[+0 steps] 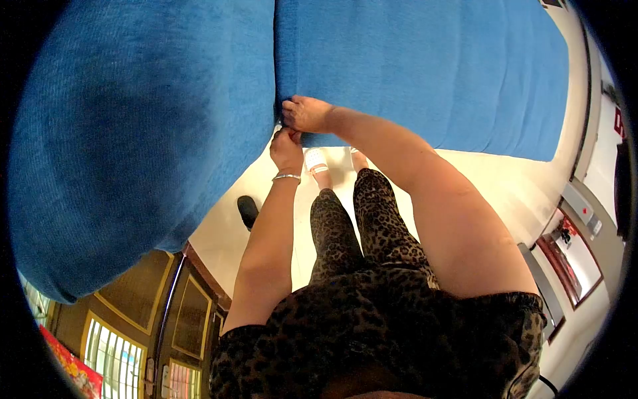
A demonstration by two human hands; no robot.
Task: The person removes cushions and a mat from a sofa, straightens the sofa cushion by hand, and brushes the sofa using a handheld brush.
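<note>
Blue ribbed fabric (425, 73), which looks like a sofa cover, spreads over a wide low surface in front of me. A bulky rounded part under similar blue cloth (133, 133) rises on the left, with a dark gap between the two. At the front corner of this gap, my right hand (307, 114) is closed with its fingers curled on the cloth edge. Just below it, my left hand (287, 151), with a silver bracelet (287, 176) on the wrist, pinches the same corner. The fingertips of both hands are partly hidden.
White slippers (316, 158) are on my feet on the pale floor (505, 179). A dark slipper (248, 211) lies to the left. Dark double doors with gold trim (136, 292) stand at lower left. A framed mirror-like panel (571, 256) is at right.
</note>
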